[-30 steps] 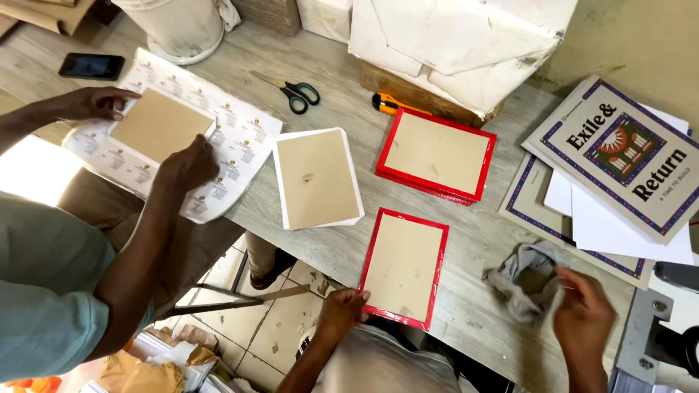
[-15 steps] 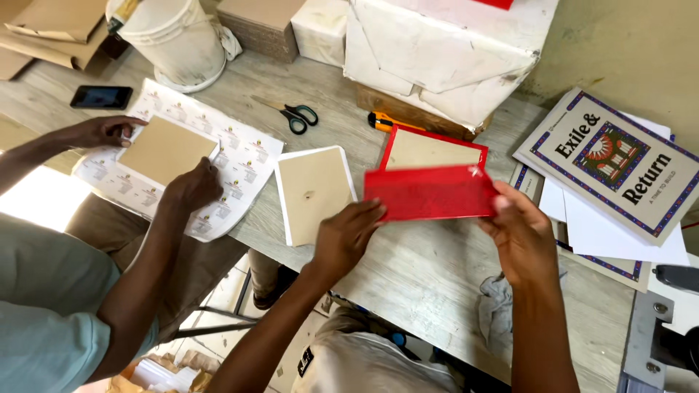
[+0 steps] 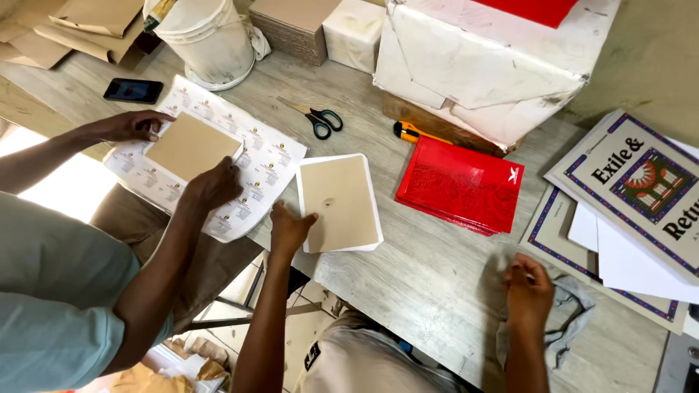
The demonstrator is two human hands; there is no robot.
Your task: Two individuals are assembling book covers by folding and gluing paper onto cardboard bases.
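- At table's near edge, left hand (image 3: 290,227) pressed flat, fingers spread, on the board (image 3: 339,203); overhang there risked tipping it off.
- Right hand (image 3: 528,288), closed on a cloth (image 3: 569,320), could smear the red cover (image 3: 460,183).

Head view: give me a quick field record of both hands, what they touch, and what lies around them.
left hand: rests on the left edge of the white-bordered board
right hand: on the grey cloth at the table's near edge
red covers: stacked flat, apart from both hands
scissors: beyond the board, untouched
yellow cutter: beside the red covers
co-worker's hands: press a brown board onto a printed sheet
table: grey wood
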